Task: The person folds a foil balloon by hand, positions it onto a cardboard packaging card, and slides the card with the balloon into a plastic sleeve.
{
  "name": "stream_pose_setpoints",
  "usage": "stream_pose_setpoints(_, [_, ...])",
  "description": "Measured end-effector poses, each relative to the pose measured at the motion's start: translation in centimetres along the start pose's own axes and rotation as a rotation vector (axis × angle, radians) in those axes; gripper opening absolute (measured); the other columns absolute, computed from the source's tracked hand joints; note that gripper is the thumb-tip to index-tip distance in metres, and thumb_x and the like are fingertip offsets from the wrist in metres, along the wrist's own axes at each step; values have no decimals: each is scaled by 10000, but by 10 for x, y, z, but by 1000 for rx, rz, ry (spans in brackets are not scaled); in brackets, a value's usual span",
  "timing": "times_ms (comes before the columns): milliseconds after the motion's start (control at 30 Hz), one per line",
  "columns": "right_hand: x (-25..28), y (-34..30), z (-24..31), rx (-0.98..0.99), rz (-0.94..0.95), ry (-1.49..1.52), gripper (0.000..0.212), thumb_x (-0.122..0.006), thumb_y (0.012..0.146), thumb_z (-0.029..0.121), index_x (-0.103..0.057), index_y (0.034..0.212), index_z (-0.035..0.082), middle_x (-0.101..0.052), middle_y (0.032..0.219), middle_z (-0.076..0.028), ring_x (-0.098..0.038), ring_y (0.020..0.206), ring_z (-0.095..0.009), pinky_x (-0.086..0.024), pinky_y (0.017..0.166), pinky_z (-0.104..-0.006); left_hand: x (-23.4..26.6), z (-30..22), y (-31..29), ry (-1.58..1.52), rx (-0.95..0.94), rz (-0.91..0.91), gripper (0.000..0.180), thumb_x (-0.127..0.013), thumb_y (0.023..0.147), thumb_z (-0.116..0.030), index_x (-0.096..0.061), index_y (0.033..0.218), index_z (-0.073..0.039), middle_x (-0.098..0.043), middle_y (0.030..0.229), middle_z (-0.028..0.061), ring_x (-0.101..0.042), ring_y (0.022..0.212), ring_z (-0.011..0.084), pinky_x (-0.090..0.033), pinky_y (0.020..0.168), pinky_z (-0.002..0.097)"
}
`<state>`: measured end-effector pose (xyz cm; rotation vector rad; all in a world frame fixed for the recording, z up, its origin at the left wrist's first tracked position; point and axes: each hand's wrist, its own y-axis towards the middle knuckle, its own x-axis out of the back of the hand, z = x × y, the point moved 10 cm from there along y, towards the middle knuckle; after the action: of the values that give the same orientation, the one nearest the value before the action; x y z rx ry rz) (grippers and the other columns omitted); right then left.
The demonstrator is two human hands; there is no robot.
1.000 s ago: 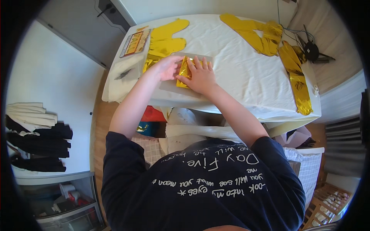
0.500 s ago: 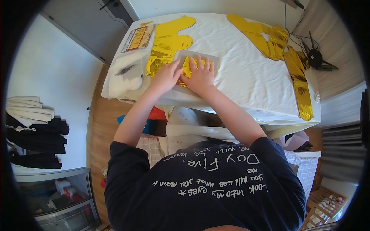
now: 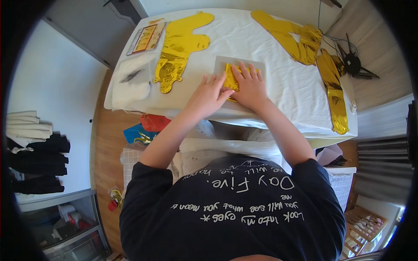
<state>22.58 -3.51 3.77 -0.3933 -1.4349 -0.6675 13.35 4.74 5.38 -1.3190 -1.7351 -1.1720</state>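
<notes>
And at upper centre, the folded gold foil (image 3: 231,81) is partly covered by the right hand (image 3: 251,88), fingers spread; the left hand (image 3: 209,96) is held at its left edge, pinch untellable. Flattening seems underway; even pressure appears called for next.

Single head view: left fisheye of a side-by-side pair, worn on the head. Upright, unmirrored. Looks steeply down from above the near side of the white-covered table (image 3: 296,93). Dark shirt (image 3: 235,237) nearest the lens, filling the frame on the near side of the table; table itself at middle range. Coverage very wide: grey door (image 3: 85,32) beyond table's far left, wooden rack (image 3: 365,224) to its near right. Table's far edge bows; corners black.
</notes>
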Motion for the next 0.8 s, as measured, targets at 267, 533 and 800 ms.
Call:
stream_pose_setpoints(267, [10, -23, -53, 81, -33, -23, 912, -509, 898, 758, -366, 1596, 188, -325, 1652, -143, -252, 1532, -411, -193, 1245, -556, -16, -33, 31, -147, 74, 107, 525, -587, 1016, -285, -488, 1480, -61, -689, 1233, 193, -621, 1193, 381, -323, 1183, 569])
stream_pose_setpoints(533, [16, -22, -48, 106, -29, 16, 900, -521, 900, 749, -396, 1581, 174, -330, 1646, -158, -261, 1524, -424, -195, 1246, -553, -40, -28, 49, 47, -193, 18, 573, -520, 1052, -335, -434, 1519, -14, -408, 1601, 151, -336, 1509, 298, -215, 1236, 556])
stream_pose_setpoints(800, [12, -23, -54, 107, -25, 39, 976, -473, 878, 821, -381, 1588, 157, -313, 1652, -162, -231, 1535, -422, -171, 1255, -544, -41, -21, 51, 125, -169, 155, 708, -581, 1000, -459, -403, 1552, -52, -391, 1625, 98, -313, 1526, 278, -146, 1253, 567])
